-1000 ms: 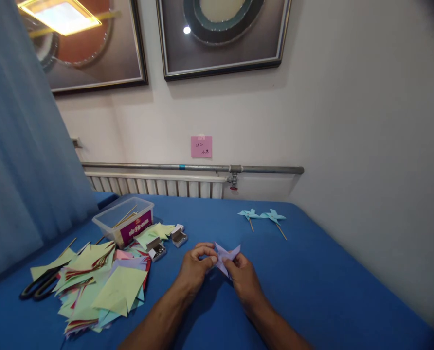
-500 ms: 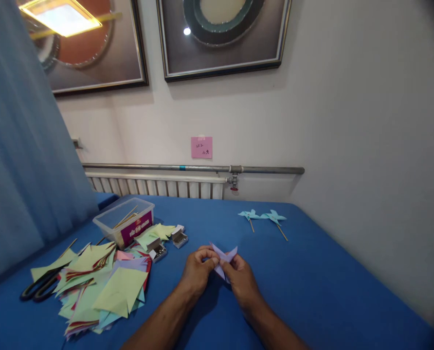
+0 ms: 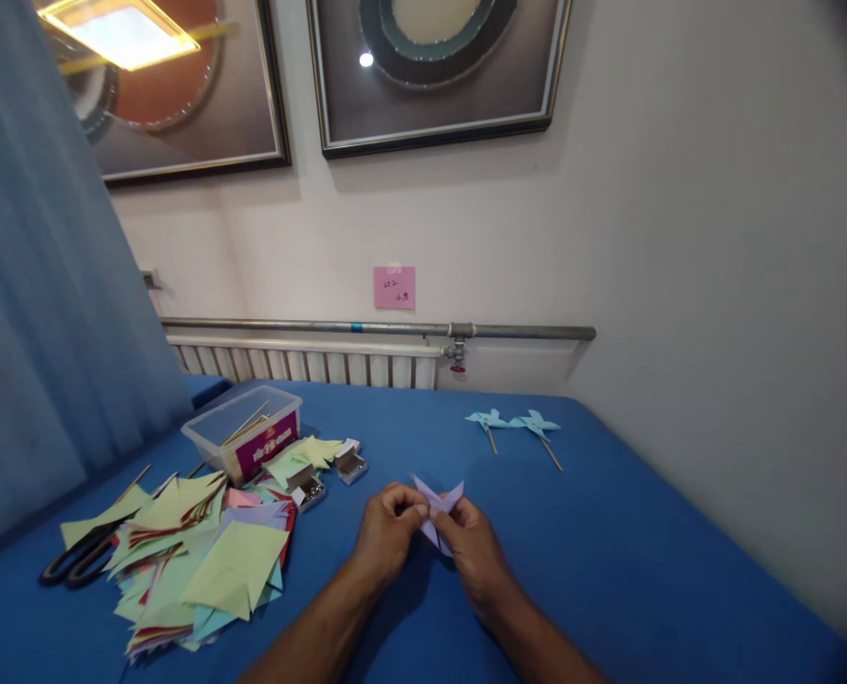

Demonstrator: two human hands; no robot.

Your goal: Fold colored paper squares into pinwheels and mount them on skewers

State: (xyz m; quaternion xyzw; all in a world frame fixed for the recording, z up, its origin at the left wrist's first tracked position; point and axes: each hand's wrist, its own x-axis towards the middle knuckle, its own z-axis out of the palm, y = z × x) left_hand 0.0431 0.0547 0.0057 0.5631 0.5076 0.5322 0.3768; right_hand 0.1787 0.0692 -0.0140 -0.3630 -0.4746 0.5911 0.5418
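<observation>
Both of my hands pinch one folded purple paper piece [image 3: 438, 499] just above the blue table [image 3: 609, 551]. My left hand [image 3: 387, 532] grips its left side with curled fingers. My right hand [image 3: 470, 546] holds its right side from below. Pointed flaps of the paper stick up between my fingertips. Left of my hands lies a heap of coloured paper squares [image 3: 202, 560], mostly light green.
Black scissors [image 3: 78, 556] lie at the heap's left edge. A clear plastic box with wooden sticks [image 3: 242, 432] stands behind it, with two small open pin boxes [image 3: 330, 475] nearby. Two light-blue paper pinwheels on sticks [image 3: 516, 426] rest at the back. A radiator and wall lie beyond.
The hands and the purple paper have shifted slightly left and closer together; the paper's flaps are folded in tighter. Nothing else has moved.
</observation>
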